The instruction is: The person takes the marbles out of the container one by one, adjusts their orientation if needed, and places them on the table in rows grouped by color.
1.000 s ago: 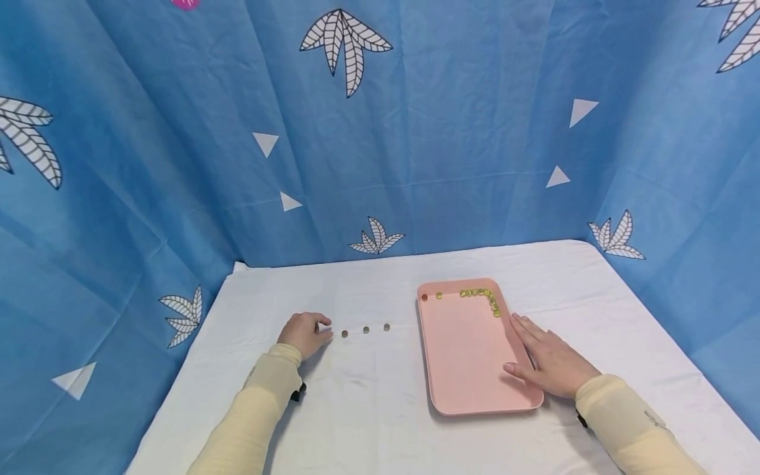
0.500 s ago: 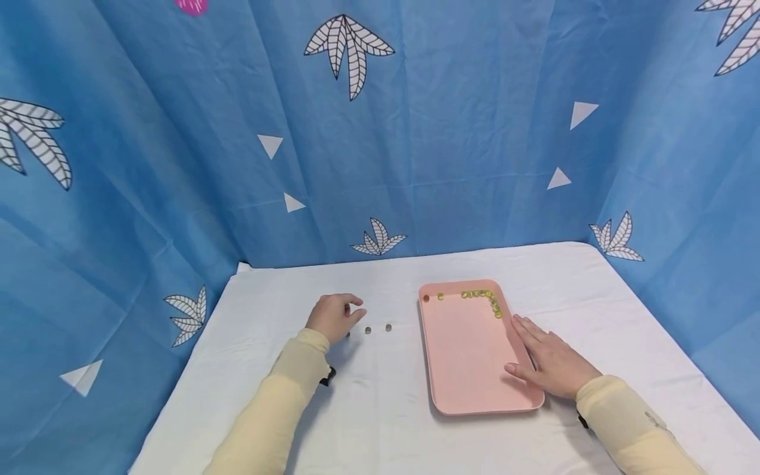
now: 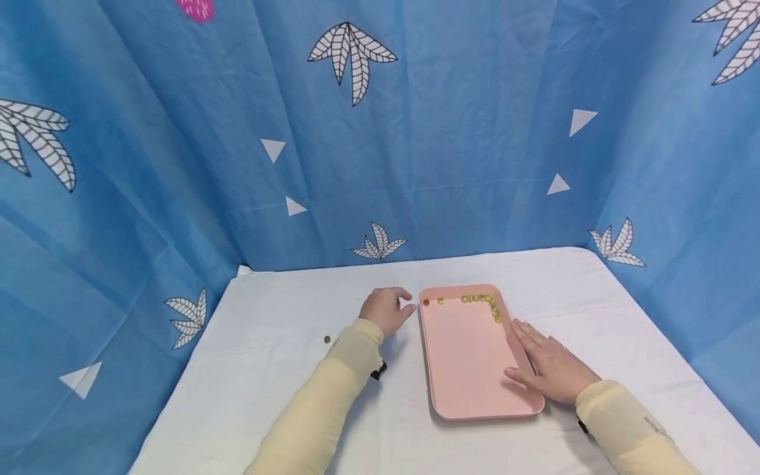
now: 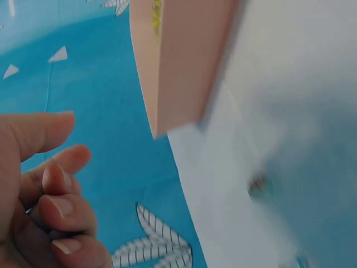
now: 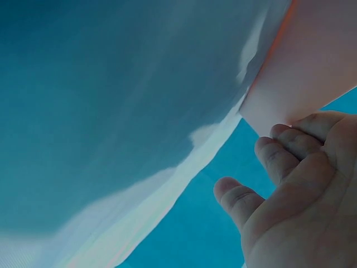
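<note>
My left hand [image 3: 386, 310] hangs over the white cloth just left of the pink tray [image 3: 475, 369]. Its thumb and forefinger are apart, and I see nothing between them in the left wrist view, where the other fingers are loosely bent. A small dark round bead [image 3: 327, 339] lies on the cloth behind the left wrist. Near the tray, the left wrist view shows a blurred brownish bead [image 4: 259, 187]. My right hand [image 3: 552, 363] rests with straight fingers along the tray's right rim, thumb over the edge. Several yellow beads [image 3: 482, 298] line the tray's far right corner.
One reddish-brown bead [image 3: 426, 302] sits in the tray's far left corner, with a single yellow bead [image 3: 441, 301] beside it. A white cloth [image 3: 237, 396] covers the table. Blue patterned curtain [image 3: 475, 132] hangs behind and at both sides.
My left hand has moved right from the left end of the bead row to the tray's side. A bead now shows where it was; the forearm covers the others. My right hand stays put.
</note>
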`<state>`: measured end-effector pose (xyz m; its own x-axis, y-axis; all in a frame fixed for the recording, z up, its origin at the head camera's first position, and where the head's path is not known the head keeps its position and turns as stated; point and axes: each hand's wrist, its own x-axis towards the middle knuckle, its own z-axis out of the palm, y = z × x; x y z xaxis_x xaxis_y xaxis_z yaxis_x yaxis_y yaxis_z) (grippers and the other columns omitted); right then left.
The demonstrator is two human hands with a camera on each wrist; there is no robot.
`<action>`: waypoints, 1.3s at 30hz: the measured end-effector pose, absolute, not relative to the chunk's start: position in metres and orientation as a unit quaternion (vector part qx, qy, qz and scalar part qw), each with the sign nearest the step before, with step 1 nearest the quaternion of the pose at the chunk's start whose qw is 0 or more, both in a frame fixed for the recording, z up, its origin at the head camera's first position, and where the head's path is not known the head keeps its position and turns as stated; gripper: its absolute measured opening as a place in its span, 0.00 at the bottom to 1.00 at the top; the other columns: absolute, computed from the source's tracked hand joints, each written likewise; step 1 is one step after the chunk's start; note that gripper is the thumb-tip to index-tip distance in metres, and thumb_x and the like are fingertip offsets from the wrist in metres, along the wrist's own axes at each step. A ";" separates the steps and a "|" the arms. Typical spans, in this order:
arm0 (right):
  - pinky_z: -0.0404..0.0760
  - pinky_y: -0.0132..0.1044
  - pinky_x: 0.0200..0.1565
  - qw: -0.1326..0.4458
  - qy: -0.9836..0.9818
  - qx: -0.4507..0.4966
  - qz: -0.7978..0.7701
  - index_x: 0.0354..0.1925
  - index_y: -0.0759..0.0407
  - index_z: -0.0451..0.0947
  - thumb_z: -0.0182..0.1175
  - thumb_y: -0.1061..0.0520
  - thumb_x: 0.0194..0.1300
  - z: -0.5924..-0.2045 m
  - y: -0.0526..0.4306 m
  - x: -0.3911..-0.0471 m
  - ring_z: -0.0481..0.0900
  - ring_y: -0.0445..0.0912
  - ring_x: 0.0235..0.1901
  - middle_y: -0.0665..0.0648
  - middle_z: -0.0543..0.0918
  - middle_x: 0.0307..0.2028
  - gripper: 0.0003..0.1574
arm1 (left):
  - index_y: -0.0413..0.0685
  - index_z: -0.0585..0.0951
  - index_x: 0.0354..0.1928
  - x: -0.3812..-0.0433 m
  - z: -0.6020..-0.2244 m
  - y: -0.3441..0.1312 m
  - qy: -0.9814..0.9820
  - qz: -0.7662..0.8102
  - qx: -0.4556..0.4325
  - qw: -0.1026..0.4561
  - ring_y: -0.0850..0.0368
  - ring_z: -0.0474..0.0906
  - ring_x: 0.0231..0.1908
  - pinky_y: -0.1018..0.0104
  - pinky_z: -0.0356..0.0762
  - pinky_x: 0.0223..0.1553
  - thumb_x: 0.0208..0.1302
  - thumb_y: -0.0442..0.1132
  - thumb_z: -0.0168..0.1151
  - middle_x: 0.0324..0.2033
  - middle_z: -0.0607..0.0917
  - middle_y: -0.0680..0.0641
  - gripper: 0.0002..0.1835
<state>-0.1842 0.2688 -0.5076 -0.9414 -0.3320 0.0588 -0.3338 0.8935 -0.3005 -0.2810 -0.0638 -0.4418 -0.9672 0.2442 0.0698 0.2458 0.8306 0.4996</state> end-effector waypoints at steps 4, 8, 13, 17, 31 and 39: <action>0.57 0.61 0.63 0.003 -0.973 0.171 0.154 0.73 0.64 0.51 0.55 0.26 0.60 -0.510 0.270 -0.185 0.56 0.61 0.69 0.65 0.56 0.72 0.61 | 0.53 0.84 0.49 -0.285 -0.442 -0.040 -0.960 -0.249 -0.129 -0.007 0.60 0.73 0.26 0.67 0.74 0.30 0.64 0.50 0.64 0.22 0.80 0.55 0.15; 0.57 0.61 0.63 0.003 -0.973 0.170 0.154 0.73 0.64 0.51 0.56 0.26 0.60 -0.512 0.271 -0.185 0.56 0.61 0.69 0.64 0.56 0.72 0.61 | 0.53 0.84 0.50 -0.291 -0.441 -0.020 -0.964 -0.231 -0.129 -0.014 0.59 0.78 0.32 0.64 0.78 0.38 0.65 0.49 0.63 0.32 0.86 0.53 0.15; 0.57 0.61 0.63 0.004 -0.974 0.168 0.153 0.73 0.64 0.51 0.56 0.26 0.59 -0.513 0.272 -0.185 0.56 0.61 0.69 0.64 0.56 0.72 0.61 | 0.55 0.84 0.49 -0.299 -0.442 -0.002 -0.974 -0.188 -0.126 -0.019 0.56 0.82 0.42 0.62 0.79 0.43 0.65 0.50 0.63 0.43 0.86 0.53 0.14; 0.57 0.61 0.63 0.002 -0.974 0.167 0.155 0.73 0.64 0.51 0.56 0.26 0.60 -0.513 0.272 -0.185 0.56 0.61 0.69 0.64 0.56 0.72 0.61 | 0.56 0.85 0.49 -0.308 -0.447 0.007 -0.982 -0.154 -0.108 -0.030 0.57 0.82 0.42 0.62 0.79 0.42 0.65 0.51 0.63 0.43 0.86 0.54 0.14; 0.57 0.61 0.63 0.012 -0.972 0.175 0.155 0.73 0.65 0.51 0.55 0.26 0.60 -0.511 0.271 -0.184 0.56 0.61 0.69 0.64 0.56 0.72 0.61 | 0.53 0.88 0.40 -0.327 -0.467 0.012 -0.991 -0.096 -0.082 -0.041 0.59 0.80 0.26 0.62 0.79 0.30 0.62 0.43 0.65 0.29 0.86 0.52 0.07; 0.57 0.61 0.64 0.009 -0.973 0.174 0.152 0.73 0.64 0.50 0.55 0.26 0.60 -0.512 0.272 -0.187 0.56 0.60 0.69 0.64 0.56 0.72 0.62 | 0.50 0.87 0.38 -0.332 -0.474 0.008 -0.994 -0.068 -0.077 -0.047 0.59 0.78 0.21 0.62 0.79 0.26 0.60 0.39 0.66 0.25 0.85 0.50 0.06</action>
